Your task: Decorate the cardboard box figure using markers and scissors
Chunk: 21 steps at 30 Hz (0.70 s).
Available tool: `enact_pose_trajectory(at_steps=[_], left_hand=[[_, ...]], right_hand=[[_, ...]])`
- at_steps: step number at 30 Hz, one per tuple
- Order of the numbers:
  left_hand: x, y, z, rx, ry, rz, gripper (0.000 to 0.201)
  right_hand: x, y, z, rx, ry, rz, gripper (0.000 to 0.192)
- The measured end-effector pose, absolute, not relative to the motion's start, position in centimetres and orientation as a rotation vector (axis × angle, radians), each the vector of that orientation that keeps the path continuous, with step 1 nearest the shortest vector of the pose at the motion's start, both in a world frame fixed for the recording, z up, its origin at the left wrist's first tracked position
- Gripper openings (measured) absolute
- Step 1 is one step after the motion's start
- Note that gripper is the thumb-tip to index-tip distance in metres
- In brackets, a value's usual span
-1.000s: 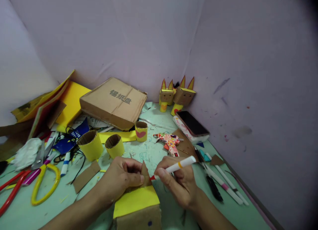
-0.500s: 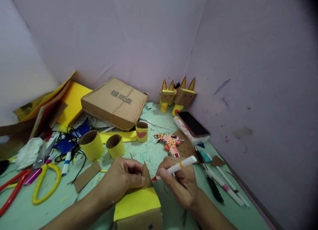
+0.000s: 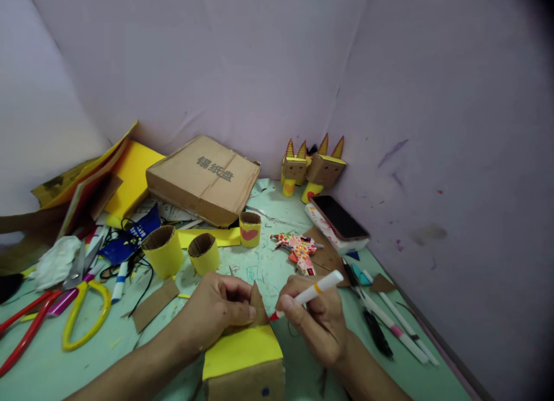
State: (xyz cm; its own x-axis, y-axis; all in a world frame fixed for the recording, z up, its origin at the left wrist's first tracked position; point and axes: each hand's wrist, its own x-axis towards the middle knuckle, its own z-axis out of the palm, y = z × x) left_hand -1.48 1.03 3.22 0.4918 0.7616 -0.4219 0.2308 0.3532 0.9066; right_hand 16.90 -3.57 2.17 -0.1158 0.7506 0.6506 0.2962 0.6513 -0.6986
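hands and cardboard model on a pale green tabletop (image 3: 52,378). a cardboard box (image 3: 242,358), its upper face covered in yellow and a dark blue dot on its front, lies at the lower centre, between the forearms. from its far edge rises a pointed cardboard ear (image 3: 260,310). the left hand (image 3: 212,308) pinches the ear, thumb lapping over its left edge and fingers bent behind. the right hand (image 3: 315,320) grips a white marker (image 3: 319,287) with an orange band, fingers closed round the barrel; the red tip points at the ear's right edge, though contact cannot be told.

beyond the left hand stand two plain yellow tubes (image 3: 162,255) and a smaller tube (image 3: 250,233) bearing a pink heart. beyond the right hand lie a floral glue gun (image 3: 298,250) and, farther off, a smartphone (image 3: 340,216) on a white packet. at the rear, near a large flat carton (image 3: 190,184), two box-headed figures (image 3: 325,171) carry pointed striped ears.
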Motion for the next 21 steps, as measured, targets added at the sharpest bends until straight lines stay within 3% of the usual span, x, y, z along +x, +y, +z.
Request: enact_pose_trajectory(at_steps=[21], left_hand=[[-1.34, 0.78, 3.52, 1.191, 1.024, 0.44, 0.01]], right_hand=[[16.9, -3.48, 2.45, -0.848, -1.701, 0.443, 0.028]])
